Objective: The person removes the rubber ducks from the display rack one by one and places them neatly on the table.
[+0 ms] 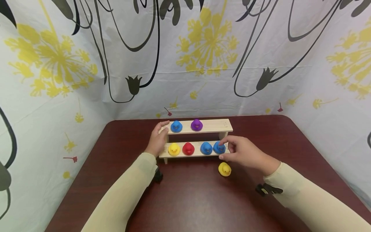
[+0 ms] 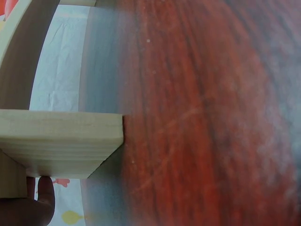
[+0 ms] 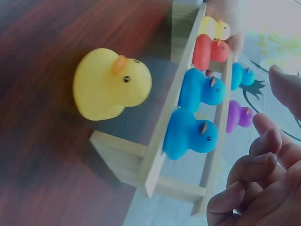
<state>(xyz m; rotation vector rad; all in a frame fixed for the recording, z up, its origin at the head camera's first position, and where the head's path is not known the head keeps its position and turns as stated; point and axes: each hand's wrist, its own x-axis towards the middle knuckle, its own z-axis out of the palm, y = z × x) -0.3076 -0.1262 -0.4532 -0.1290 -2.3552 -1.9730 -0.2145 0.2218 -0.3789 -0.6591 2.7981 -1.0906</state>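
L hand (image 1: 156, 140) pinches wooden stand (image 1: 213, 125) at upper-left corner, prob. steadying it. R hand (image 1: 244, 153), thumb & fingers apart, is at end blue duck (image 1: 219, 148), nr lower tier's (image 1: 197, 150) right edge; contact unclear. 2nd blue duck (image 1: 206, 148) sits just beside, so tight gap. Loose yellow duck (image 1: 224, 169), on surface (image 1: 188, 199) off stand's front-right corner, might get knocked. Red duck (image 1: 188, 149) sits mid-tier, purple duck (image 1: 196, 125) up top.

No word, label, brand or number could be read in any of the three views. A faint mark (image 1: 226, 124) stood near the right end of the upper tier of the wooden stand (image 1: 214, 126), too small to make out. The printed backdrop (image 1: 209, 42) showed plant and flower motifs, with no legible lettering among them.
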